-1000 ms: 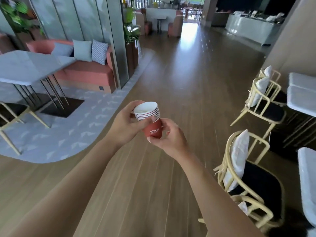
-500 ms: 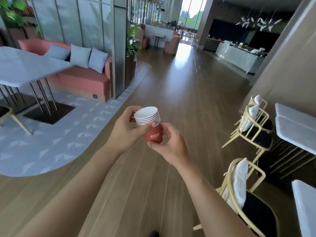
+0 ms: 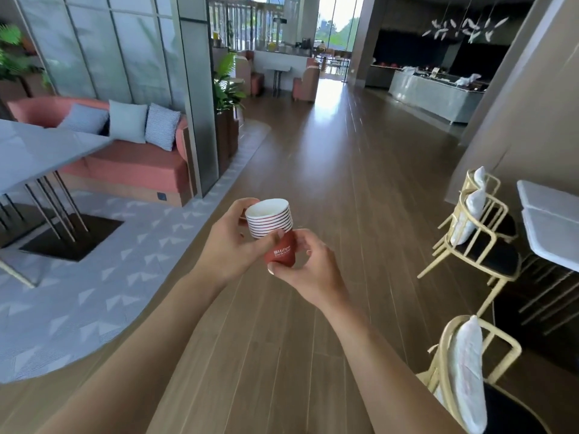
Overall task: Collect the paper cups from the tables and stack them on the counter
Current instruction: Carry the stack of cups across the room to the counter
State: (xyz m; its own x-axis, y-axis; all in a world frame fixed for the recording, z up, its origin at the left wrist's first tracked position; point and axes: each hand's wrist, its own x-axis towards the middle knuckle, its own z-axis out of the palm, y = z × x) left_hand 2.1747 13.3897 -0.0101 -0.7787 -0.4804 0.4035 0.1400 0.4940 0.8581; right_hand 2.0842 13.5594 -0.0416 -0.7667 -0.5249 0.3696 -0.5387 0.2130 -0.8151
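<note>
A stack of several red paper cups (image 3: 272, 228) with white rims is held in front of me at mid-frame, tilted slightly. My left hand (image 3: 230, 245) grips the rims and upper side of the stack, thumb across the front. My right hand (image 3: 308, 267) holds the bottom cup, fingers curled round its base. A long grey counter (image 3: 435, 95) stands far off at the back right of the hall.
A wooden floor runs ahead. At left are a grey table (image 3: 40, 151) on a patterned rug and a salmon sofa (image 3: 131, 164) with cushions. At right stand yellow-framed chairs (image 3: 476, 239) beside white tables (image 3: 551, 227). A pillar (image 3: 197, 98) and plants lie ahead left.
My view has lifted and moved forward along the hall, showing more of the far counter. Both hands keep the same hold on the cup stack.
</note>
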